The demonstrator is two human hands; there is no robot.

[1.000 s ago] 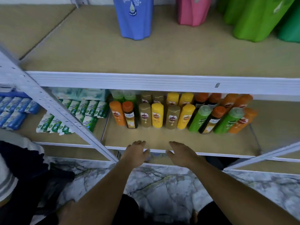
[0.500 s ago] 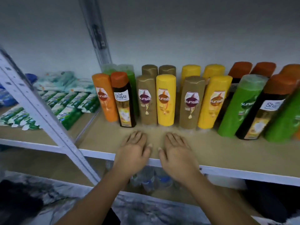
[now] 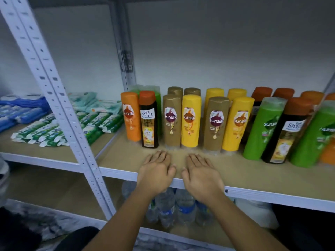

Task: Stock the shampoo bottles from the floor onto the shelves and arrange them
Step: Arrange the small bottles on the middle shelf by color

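Several shampoo bottles stand upright in two rows on the wooden shelf (image 3: 244,176): an orange one (image 3: 130,116) at the left, then a dark Safi Shayla bottle (image 3: 148,120), a gold one (image 3: 171,121), a yellow one (image 3: 190,121), another gold (image 3: 215,124) and yellow (image 3: 237,124), then green (image 3: 262,129) and dark bottles to the right. My left hand (image 3: 156,173) and my right hand (image 3: 201,175) lie flat, palms down, side by side on the shelf's front edge, fingers straight. Their fingertips stop just short of the gold and yellow bottles. Neither holds anything.
A white metal upright (image 3: 59,98) divides this bay from the left one, where green packets (image 3: 50,131) and blue packets (image 3: 20,111) lie. Water bottles (image 3: 168,207) stand on the shelf below. Marble floor shows at the bottom left.
The view dropped from the upper shelf and closed in on the bottle shelf. Both hands went from the shelf's front rim onto its board, flat, and have stayed there.
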